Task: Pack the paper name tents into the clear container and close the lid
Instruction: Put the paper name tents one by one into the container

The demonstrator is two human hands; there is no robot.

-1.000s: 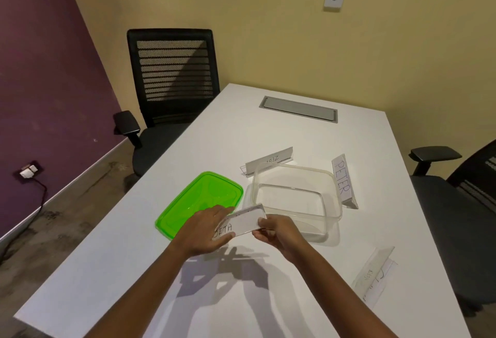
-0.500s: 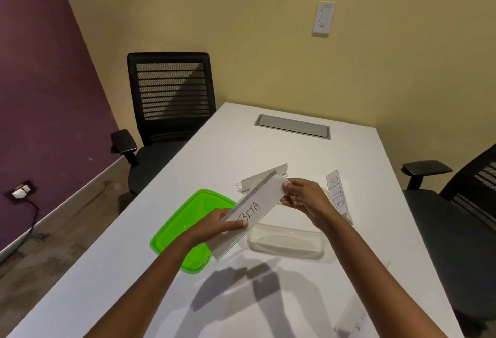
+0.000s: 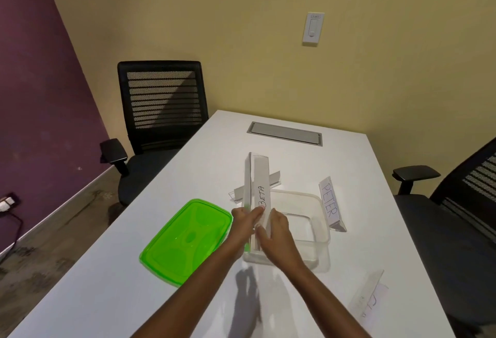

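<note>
BETA name tent (image 3: pixel 258 190): pinched at its near end between left hand (image 3: pixel 243 221) and right hand (image 3: pixel 275 230), fingers of both grasping it; stands lengthwise over the left edge of the clear container (image 3: pixel 312 241). Green lid (image 3: pixel 185 241): flat, just left of container.

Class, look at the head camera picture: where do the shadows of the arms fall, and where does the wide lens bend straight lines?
Head view: soft arm shadows fall on the table just below the left hand and right hand; the wall corners and table edges splay outward at the frame's sides; the container shows faint glare.
</note>
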